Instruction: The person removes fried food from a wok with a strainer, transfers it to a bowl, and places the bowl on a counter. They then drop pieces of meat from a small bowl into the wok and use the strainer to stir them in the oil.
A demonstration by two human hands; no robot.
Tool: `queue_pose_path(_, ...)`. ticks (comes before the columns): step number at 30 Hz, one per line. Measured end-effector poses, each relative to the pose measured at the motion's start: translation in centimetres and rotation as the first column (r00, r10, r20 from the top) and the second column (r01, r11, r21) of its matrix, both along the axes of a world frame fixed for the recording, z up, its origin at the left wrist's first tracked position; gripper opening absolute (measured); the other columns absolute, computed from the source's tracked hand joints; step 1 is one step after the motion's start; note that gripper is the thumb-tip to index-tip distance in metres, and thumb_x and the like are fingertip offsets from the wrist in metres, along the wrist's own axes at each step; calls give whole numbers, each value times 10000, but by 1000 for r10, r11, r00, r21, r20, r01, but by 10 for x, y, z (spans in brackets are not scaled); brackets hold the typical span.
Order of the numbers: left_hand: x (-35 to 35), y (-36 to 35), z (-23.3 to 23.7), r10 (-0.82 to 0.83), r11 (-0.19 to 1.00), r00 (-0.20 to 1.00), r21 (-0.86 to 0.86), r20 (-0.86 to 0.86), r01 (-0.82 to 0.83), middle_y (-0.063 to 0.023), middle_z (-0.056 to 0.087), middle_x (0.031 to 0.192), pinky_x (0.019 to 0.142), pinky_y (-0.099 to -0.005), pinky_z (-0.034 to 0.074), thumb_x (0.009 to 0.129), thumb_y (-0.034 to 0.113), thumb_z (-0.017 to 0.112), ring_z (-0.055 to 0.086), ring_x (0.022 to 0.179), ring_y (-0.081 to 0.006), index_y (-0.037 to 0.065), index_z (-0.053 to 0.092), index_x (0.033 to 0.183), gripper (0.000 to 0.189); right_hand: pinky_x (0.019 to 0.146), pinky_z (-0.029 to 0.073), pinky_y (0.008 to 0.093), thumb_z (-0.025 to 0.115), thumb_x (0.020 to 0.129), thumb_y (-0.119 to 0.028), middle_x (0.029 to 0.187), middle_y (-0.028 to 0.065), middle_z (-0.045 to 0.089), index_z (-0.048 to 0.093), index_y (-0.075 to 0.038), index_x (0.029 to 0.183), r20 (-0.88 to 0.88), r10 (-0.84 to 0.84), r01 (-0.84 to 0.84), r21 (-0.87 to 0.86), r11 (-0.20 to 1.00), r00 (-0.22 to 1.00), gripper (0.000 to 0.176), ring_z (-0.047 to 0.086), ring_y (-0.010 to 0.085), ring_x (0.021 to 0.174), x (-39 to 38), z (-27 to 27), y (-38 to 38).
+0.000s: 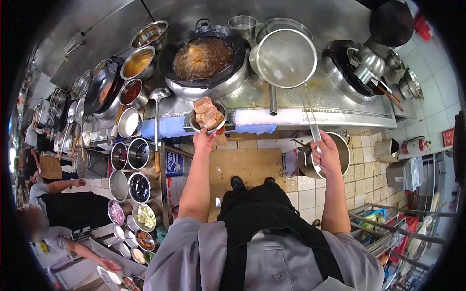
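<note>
My left hand point(204, 139) grips the near rim of a metal bowl point(195, 124) at the front edge of the stove. Thick pieces of pale-brown meat point(208, 113) are heaped in it, rising above the rim. Beyond the bowl, a black wok point(167, 63) holds bubbling brown oil point(204, 59) with an orange-gold piece in its middle. On the right, my right hand point(327, 153) is closed around the handle of a long two-pronged metal fork point(314, 130), its prongs pointing away from me. A large round strainer point(286, 58) lies behind the fork, its handle toward me.
A ladle point(158, 94) lies left of the bowl, among metal pots of sauces and chopped ingredients point(144, 217). Another wok station point(344, 72) is at right. Below my right hand stands a deep pot point(343, 153). A co-worker in a black apron point(75, 211) is at left.
</note>
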State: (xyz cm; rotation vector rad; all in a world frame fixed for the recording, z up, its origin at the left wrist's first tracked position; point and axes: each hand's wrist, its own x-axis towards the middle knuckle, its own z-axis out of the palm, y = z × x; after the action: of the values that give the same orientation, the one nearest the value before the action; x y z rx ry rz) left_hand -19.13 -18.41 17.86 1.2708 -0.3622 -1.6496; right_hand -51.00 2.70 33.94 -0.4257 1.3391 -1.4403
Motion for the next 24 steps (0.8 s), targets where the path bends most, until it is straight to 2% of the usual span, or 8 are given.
queue_pose_path(3, -1, 12, 13, -68, 998, 997, -7, -45, 68, -85, 521, 836, 479, -260, 462, 787, 83, 460, 553, 650, -192, 64, 422, 1026, 243, 352, 246, 168, 367, 851, -68, 678, 29, 453, 392, -62, 1138, -101, 78, -76, 20, 997, 992, 288, 308, 47, 417, -4, 23, 4)
queue_pose_path(7, -40, 1, 73, -172, 974, 985, -150, -9, 169, -84, 517, 820, 469, -256, 464, 788, 95, 472, 536, 605, -178, 52, 426, 1015, 236, 338, 244, 168, 354, 853, -61, 681, 24, 456, 401, -58, 1146, -191, 127, -117, 61, 991, 973, 296, 308, 37, 403, -12, 34, 17)
queue_pose_path(9, -70, -17, 108, -271, 932, 947, -200, 169, 303, -91, 513, 839, 495, -284, 468, 794, 125, 488, 527, 560, -192, 52, 429, 918, 156, 335, 239, 154, 368, 853, -77, 677, 8, 463, 410, -80, 1146, -190, 87, -89, -1, 996, 978, 296, 298, 35, 403, -13, 35, 18)
queue_pose_path(11, -104, -28, 138, -299, 868, 901, -303, 313, 393, -102, 533, 828, 457, -262, 477, 783, 129, 507, 539, 550, -166, 36, 450, 984, 228, 341, 249, 162, 366, 858, -82, 678, 17, 464, 400, -88, 1149, -179, 59, -60, 2, 998, 982, 293, 300, 39, 407, -15, 23, 14)
queue_pose_path(13, -132, -48, 136, -369, 829, 842, -271, 392, 490, -100, 536, 815, 460, -263, 481, 785, 134, 506, 549, 559, -173, 41, 454, 979, 221, 347, 255, 166, 360, 861, -82, 680, 23, 460, 394, -81, 1149, -86, 46, -50, -37, 998, 995, 289, 296, 44, 410, -15, 14, 12)
queue_pose_path(17, -174, -55, 113, -512, 804, 807, -167, 295, 571, -107, 535, 818, 458, -262, 486, 796, 114, 468, 556, 558, -178, 27, 408, 1019, 247, 352, 254, 175, 353, 861, -77, 694, 31, 457, 397, -59, 1134, 52, 85, -81, -77, 994, 995, 277, 292, 53, 419, -27, -7, 11)
queue_pose_path(20, -190, -43, 108, -511, 827, 811, -95, 283, 554, -119, 526, 816, 448, -262, 485, 806, 111, 450, 554, 554, -174, 24, 362, 1052, 275, 355, 248, 169, 354, 856, -71, 697, 32, 459, 413, -45, 1090, 182, 65, -46, -111, 993, 981, 243, 291, 45, 419, -36, -23, 18)
queue_pose_path(24, -192, -44, 96, -508, 830, 803, -74, 312, 553, -121, 522, 816, 457, -262, 492, 818, 123, 453, 553, 558, -177, 29, 372, 1025, 241, 343, 240, 165, 355, 856, -76, 694, 24, 462, 403, -48, 1091, 156, -25, 36, -69, 997, 987, 241, 288, 41, 408, -49, -19, 28)
